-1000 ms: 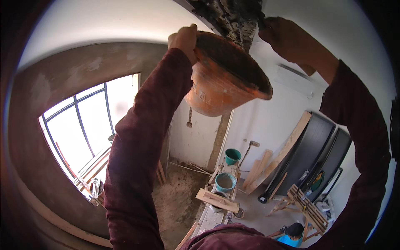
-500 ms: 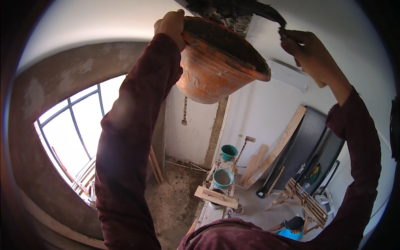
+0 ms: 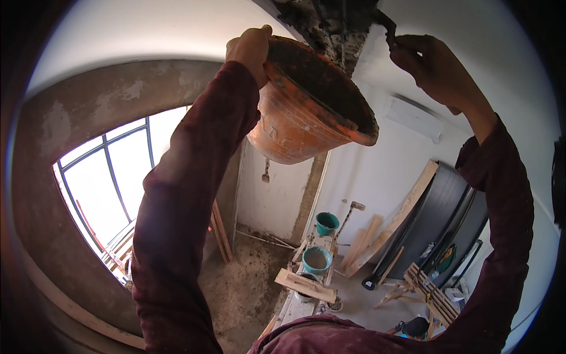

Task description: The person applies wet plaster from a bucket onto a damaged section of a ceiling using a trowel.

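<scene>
My left hand (image 3: 250, 53) is closed on the rim of an orange, mortar-stained bucket (image 3: 289, 133), held up and tilted so its dark inside shows. My right hand (image 3: 427, 68) is closed on a dark trowel (image 3: 389, 30), raised just right of the bucket. The trowel reaches toward a rough, dark overhead strip (image 3: 330, 23) with a chipped surface; its blade is hard to make out against it. Both forearms, in maroon sleeves, rise from the lower edge.
Below, a plank scaffold (image 3: 292, 315) carries green buckets (image 3: 326, 219) and a wooden board (image 3: 306, 285). At right, panels (image 3: 421, 218) and boards lean beside slatted wood (image 3: 427, 295). A co-worker (image 3: 413, 327) is low at right. A window (image 3: 103, 183) is left, an air conditioner (image 3: 413, 115) behind.
The bucket rose leftward, then dropped slightly, ending left of where it was a second ago. My right hand came out rightward and down from the overhead strip, then shifted slightly back left.
</scene>
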`<state>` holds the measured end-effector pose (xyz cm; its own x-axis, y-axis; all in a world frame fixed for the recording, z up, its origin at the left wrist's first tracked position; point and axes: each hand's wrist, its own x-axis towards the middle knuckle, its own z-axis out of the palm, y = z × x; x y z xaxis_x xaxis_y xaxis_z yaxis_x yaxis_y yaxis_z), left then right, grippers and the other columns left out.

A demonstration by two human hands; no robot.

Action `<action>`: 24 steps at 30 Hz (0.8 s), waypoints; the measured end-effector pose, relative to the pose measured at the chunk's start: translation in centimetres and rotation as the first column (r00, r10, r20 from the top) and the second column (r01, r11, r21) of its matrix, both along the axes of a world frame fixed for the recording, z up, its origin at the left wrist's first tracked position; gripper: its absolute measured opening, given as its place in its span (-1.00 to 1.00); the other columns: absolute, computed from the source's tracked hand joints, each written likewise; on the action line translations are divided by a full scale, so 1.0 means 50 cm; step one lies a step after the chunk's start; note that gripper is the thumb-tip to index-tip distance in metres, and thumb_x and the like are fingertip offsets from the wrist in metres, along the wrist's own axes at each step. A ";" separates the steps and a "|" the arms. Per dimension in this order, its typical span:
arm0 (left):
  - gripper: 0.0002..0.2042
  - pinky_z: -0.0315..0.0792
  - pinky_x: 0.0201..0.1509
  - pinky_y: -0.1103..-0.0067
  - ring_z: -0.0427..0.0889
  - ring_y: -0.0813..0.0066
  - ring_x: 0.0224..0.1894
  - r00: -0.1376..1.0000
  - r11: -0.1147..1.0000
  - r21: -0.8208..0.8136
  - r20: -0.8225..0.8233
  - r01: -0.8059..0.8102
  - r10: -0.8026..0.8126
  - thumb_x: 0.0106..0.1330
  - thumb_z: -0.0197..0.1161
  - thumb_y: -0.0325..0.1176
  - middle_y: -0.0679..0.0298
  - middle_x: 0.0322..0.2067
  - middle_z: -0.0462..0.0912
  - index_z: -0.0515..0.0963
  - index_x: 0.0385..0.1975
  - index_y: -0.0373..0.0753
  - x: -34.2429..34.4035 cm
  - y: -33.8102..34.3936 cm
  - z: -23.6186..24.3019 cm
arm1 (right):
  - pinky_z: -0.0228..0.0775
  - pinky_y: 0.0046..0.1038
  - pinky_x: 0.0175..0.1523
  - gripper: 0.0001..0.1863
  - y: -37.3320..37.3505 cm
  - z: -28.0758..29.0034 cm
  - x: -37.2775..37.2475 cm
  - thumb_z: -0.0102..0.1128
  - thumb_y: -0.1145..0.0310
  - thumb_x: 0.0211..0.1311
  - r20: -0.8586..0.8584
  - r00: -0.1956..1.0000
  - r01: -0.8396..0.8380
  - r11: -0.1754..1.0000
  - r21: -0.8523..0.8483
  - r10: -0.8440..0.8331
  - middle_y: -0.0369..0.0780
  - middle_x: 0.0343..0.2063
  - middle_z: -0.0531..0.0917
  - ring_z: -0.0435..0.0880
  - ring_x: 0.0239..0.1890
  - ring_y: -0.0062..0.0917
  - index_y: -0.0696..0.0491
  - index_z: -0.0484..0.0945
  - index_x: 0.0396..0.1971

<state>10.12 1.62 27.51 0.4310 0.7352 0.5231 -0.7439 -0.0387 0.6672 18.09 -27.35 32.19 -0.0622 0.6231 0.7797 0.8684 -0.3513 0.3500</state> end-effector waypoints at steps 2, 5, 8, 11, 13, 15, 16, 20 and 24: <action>-0.64 0.54 -0.26 0.34 0.62 0.26 -0.30 0.999 1.000 0.016 -0.022 -0.026 0.026 0.31 0.24 -0.20 0.06 -0.25 0.59 0.48 -0.11 -0.41 -0.029 -0.036 -0.004 | 0.41 -0.18 -0.10 -0.64 0.002 -0.006 0.000 0.13 0.19 0.32 0.007 1.000 0.001 1.000 0.028 -0.001 0.06 -0.38 0.65 0.61 -0.31 -0.02 0.23 0.60 -0.20; -0.65 0.53 -0.31 0.33 0.60 0.27 -0.36 1.000 1.000 0.021 -0.003 -0.008 0.008 0.31 0.24 -0.21 0.08 -0.28 0.59 0.49 -0.12 -0.40 -0.032 -0.019 0.001 | 0.42 -0.23 -0.11 -0.62 -0.009 -0.020 0.013 0.12 0.18 0.34 -0.019 0.999 -0.037 0.996 0.084 0.038 0.02 -0.36 0.68 0.64 -0.32 -0.11 0.26 0.60 -0.19; -0.65 0.52 -0.37 0.34 0.59 0.28 -0.41 0.999 0.999 0.038 0.021 0.038 -0.039 0.31 0.25 -0.20 0.09 -0.31 0.58 0.48 -0.13 -0.39 -0.014 0.007 -0.003 | 0.42 -0.33 -0.18 -0.60 -0.049 -0.015 0.064 0.11 0.16 0.37 -0.138 0.990 0.017 0.996 0.084 -0.005 -0.07 -0.43 0.66 0.62 -0.39 -0.32 0.26 0.60 -0.18; -0.66 0.50 -0.42 0.36 0.58 0.30 -0.43 0.999 1.000 0.025 0.043 0.010 -0.011 0.31 0.25 -0.20 0.10 -0.33 0.58 0.48 -0.14 -0.39 -0.039 -0.037 0.007 | 0.34 -0.46 -0.36 -0.60 -0.115 -0.029 0.061 0.08 0.12 0.40 -0.311 0.947 0.099 0.994 0.040 -0.082 -0.24 -0.58 0.52 0.47 -0.54 -0.59 0.20 0.59 -0.14; -0.67 0.49 -0.43 0.38 0.57 0.31 -0.43 1.000 0.999 0.036 0.004 -0.018 0.017 0.31 0.24 -0.20 0.12 -0.35 0.57 0.49 -0.16 -0.38 -0.039 -0.043 0.000 | 0.20 -0.52 -0.50 -0.59 -0.154 -0.072 0.097 0.06 0.07 0.43 -0.368 0.930 0.033 0.997 0.071 -0.005 -0.36 -0.66 0.37 0.32 -0.64 -0.72 0.15 0.57 -0.10; -0.69 0.48 -0.44 0.39 0.57 0.33 -0.42 0.996 0.993 0.098 -0.054 -0.067 0.073 0.31 0.24 -0.20 0.16 -0.37 0.56 0.50 -0.20 -0.37 -0.041 -0.025 -0.005 | 0.22 -0.53 -0.47 -0.61 -0.171 -0.134 0.105 0.07 0.12 0.44 -0.403 0.911 -0.033 0.989 0.144 0.090 -0.34 -0.64 0.40 0.34 -0.62 -0.69 0.19 0.56 -0.08; -0.70 0.48 -0.45 0.40 0.57 0.36 -0.43 0.994 0.994 0.067 -0.060 -0.088 0.092 0.31 0.24 -0.20 0.18 -0.39 0.55 0.51 -0.22 -0.36 -0.045 -0.022 -0.006 | 0.25 -0.53 -0.45 -0.62 -0.172 -0.155 0.111 0.07 0.15 0.44 -0.442 0.891 -0.039 0.987 0.154 0.104 -0.32 -0.62 0.41 0.36 -0.59 -0.68 0.20 0.56 -0.08; -0.76 0.56 -0.27 0.48 0.61 0.42 -0.37 0.993 0.996 0.080 -0.107 -0.039 0.048 0.40 0.18 -0.25 0.22 -0.36 0.60 0.50 -0.20 -0.35 -0.012 0.027 -0.016 | 0.40 -0.26 -0.26 -0.72 -0.109 -0.187 0.146 0.12 0.32 0.35 -0.130 0.983 -0.128 0.991 0.028 0.131 -0.04 -0.44 0.55 0.54 -0.42 -0.12 0.23 0.53 -0.10; -0.74 0.36 -0.58 0.53 0.45 0.56 -0.54 0.999 0.997 0.063 -0.015 -0.041 0.042 0.36 0.22 -0.20 0.32 -0.50 0.48 0.53 -0.35 -0.31 0.002 0.016 -0.021 | 0.41 -0.15 -0.22 -0.75 -0.026 -0.142 0.143 0.10 0.35 0.33 0.002 0.987 -0.160 0.987 -0.013 0.160 0.00 -0.40 0.58 0.57 -0.37 -0.04 0.20 0.53 -0.12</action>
<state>10.23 2.45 26.46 0.4098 0.7185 0.5620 -0.7295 -0.1117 0.6748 25.25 -28.66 25.08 -0.1637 0.6148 0.7715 0.9121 -0.2038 0.3558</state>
